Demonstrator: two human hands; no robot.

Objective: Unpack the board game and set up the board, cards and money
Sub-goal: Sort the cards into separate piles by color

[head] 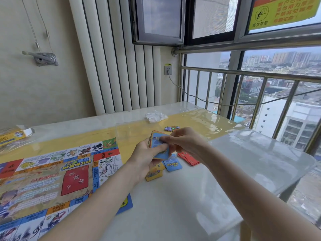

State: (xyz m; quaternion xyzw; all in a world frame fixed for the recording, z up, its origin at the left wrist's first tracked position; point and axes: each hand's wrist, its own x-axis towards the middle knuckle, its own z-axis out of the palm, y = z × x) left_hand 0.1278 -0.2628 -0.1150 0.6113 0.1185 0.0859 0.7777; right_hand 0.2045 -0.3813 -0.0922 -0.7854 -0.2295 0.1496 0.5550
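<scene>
The paper game board [52, 176] lies unfolded flat on the left half of the table. My left hand [147, 155] grips a stack of cards [159, 145] above the table, a blue card on top. My right hand [184, 141] pinches the top edge of that stack. Under my hands, small piles lie on the table: blue cards [172, 164], yellow cards [153, 173] and red cards [190, 159]. A few small colourful pieces [171, 128] sit just beyond the hands.
The game box [12, 135] lies at the far left with a clear plastic bag. Crumpled white wrapping [155, 116] sits at the back of the table [191, 206]. A metal railing [243, 91] and windows border the right side.
</scene>
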